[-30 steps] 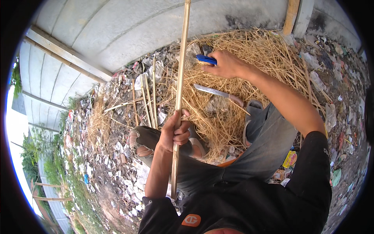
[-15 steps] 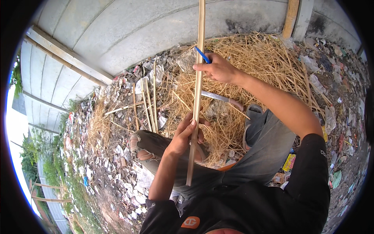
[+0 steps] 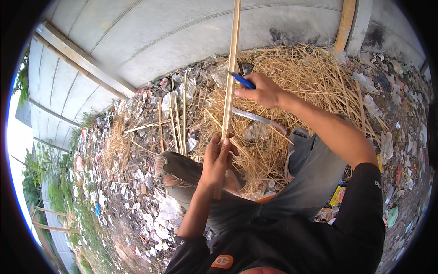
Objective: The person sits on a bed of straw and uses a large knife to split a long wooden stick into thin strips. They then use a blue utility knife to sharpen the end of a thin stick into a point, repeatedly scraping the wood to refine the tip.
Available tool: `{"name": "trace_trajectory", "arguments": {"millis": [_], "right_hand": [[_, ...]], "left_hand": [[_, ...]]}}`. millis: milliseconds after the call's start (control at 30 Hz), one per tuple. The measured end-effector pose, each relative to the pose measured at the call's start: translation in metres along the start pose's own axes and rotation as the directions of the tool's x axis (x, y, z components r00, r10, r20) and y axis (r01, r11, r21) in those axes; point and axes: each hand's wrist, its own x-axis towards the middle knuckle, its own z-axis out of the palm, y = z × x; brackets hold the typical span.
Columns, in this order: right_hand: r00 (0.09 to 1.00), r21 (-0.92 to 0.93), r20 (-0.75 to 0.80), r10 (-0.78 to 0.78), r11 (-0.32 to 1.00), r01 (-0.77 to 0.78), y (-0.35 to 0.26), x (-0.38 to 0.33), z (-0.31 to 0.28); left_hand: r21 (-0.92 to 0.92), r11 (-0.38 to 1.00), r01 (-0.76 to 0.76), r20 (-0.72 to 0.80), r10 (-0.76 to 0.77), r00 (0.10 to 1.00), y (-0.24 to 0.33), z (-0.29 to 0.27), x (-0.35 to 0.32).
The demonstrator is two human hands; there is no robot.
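Observation:
My left hand [image 3: 216,160] is closed round the lower part of a long, pale bamboo strip [image 3: 231,59], which stands nearly upright in front of me and runs out past the top edge. Its lower end lies behind my left wrist. In my right hand [image 3: 264,90] is a slim blue pen-like tool [image 3: 243,81]; its dark tip meets or overlaps the strip, and I cannot tell whether it is a pen or a cutter. Beyond my knees a knife [image 3: 252,115] with a curved blade and brown handle lies on the shavings, apart from both hands.
A heap of straw-coloured shavings [image 3: 301,77] spreads before the grey panel wall [image 3: 182,34]. Several cut strips [image 3: 178,123] lean or lie left of centre. Scattered plastic litter [image 3: 159,208] covers the ground around my bent legs [image 3: 315,160]. A wooden post [image 3: 344,27] stands at the wall.
My right hand has come off the strip, moving slightly right and down, and the blue tool now points left across it. The strip's lower end has shifted up and left.

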Motion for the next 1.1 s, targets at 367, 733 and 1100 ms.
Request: {"name": "trace_trajectory", "arguments": {"millis": [367,733,1100], "right_hand": [[0.992,-0.433,0.100,0.074,0.901,-0.024,-0.022,-0.019,0.054],[0.954,-0.607,0.103,0.282,0.777,-0.164,-0.001,0.005,0.045],[0.871,-0.304,-0.326,0.368,0.832,-0.465,0.041,0.045,-0.059]], "left_hand": [[-0.122,0.992,-0.044,-0.120,0.029,0.992,0.010,-0.001,0.046],[0.178,0.984,0.004,-0.201,0.033,0.979,0.001,0.010,0.034],[0.123,0.986,0.116,-0.044,-0.111,0.993,-0.007,0.039,-0.041]]}}
